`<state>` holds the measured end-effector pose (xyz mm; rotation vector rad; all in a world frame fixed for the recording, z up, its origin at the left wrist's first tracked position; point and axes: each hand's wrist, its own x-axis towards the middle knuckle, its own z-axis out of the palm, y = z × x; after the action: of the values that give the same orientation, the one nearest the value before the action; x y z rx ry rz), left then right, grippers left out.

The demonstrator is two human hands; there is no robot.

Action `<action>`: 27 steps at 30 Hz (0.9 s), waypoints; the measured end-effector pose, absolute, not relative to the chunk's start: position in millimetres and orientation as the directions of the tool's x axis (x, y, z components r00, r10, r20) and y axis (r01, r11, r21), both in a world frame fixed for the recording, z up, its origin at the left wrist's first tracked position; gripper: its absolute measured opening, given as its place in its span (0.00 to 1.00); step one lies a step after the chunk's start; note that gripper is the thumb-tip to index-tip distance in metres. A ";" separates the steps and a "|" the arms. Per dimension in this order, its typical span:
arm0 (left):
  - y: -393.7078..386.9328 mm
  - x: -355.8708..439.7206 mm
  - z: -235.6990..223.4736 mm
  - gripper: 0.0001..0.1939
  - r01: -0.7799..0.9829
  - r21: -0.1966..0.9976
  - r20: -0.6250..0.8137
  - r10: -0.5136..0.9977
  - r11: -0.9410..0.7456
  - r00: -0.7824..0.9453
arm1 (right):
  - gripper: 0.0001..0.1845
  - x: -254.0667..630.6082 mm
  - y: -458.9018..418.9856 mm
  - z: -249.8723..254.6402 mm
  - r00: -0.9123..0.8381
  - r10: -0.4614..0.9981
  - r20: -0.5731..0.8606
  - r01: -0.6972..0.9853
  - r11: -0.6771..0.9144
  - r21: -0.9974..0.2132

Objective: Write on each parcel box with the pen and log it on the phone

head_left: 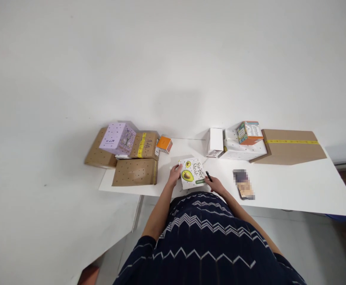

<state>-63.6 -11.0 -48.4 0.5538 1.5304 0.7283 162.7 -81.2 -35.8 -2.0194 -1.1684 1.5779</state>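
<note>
White table [294, 182]: your left hand [175, 175] grips the Super Meal box [192, 173], right hand [216, 185] a pen [209, 175] alongside, seemingly steadying; stillness needed next.

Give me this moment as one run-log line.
left hand: holds avocado box by left edge | right hand: holds black pen at box's right edge | farther back: small orange box
</note>
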 end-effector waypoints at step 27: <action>-17.7 -51.9 -3.9 0.43 -0.076 0.695 -0.713 0.699 0.715 0.056 | 0.31 169.0 -63.3 6.2 0.105 0.748 -0.655 0.213 -0.660 -0.720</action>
<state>-51.9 -17.7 -3.9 0.5581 1.4026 0.6367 169.0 -63.3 6.2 -1.9400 -0.9350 1.5819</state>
